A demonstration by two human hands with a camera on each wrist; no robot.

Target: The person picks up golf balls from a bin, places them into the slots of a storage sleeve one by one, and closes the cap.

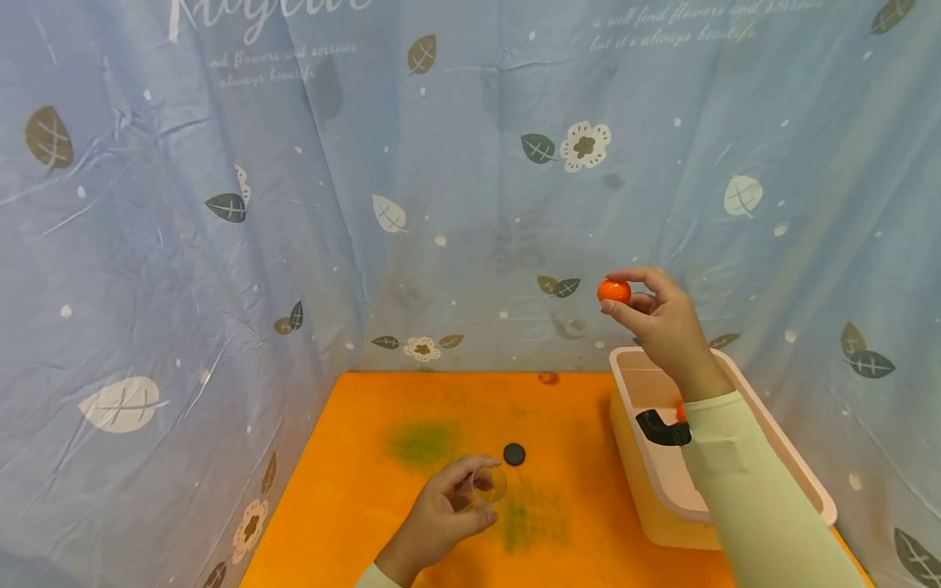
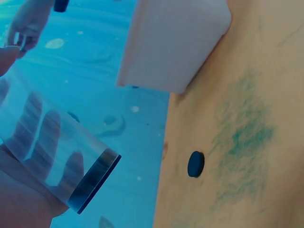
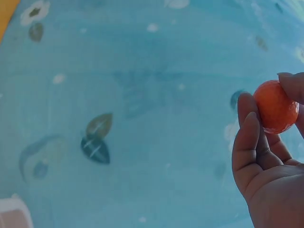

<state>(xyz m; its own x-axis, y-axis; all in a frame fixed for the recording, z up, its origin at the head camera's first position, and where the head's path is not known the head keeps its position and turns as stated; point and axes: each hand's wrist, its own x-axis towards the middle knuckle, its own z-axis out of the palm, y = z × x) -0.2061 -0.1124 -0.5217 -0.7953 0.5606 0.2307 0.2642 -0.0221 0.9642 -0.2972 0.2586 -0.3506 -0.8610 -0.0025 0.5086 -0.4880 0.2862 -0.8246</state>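
Observation:
My right hand (image 1: 665, 327) is raised above the bin's far end and pinches an orange ball (image 1: 613, 291) between thumb and fingertips. In the right wrist view the ball (image 3: 276, 107) has a dimpled surface, like a golf ball. Low over the table, my left hand (image 1: 448, 510) grips a clear cylinder (image 1: 489, 485) with its fingers wrapped round it. The left wrist view shows this cylinder (image 2: 71, 142) tilted, with a dark band (image 2: 95, 180) at one end. Just beyond the left hand, a small black disc (image 1: 514, 454) lies flat on the table.
A pale pink bin (image 1: 625, 384) stands on the orange table (image 1: 367, 416) at the right. Inside lie a black curved piece (image 1: 662, 429) and something orange (image 1: 680, 411), partly hidden by my right sleeve (image 1: 742, 465). A blue patterned curtain (image 1: 470, 163) encloses the table behind and beside.

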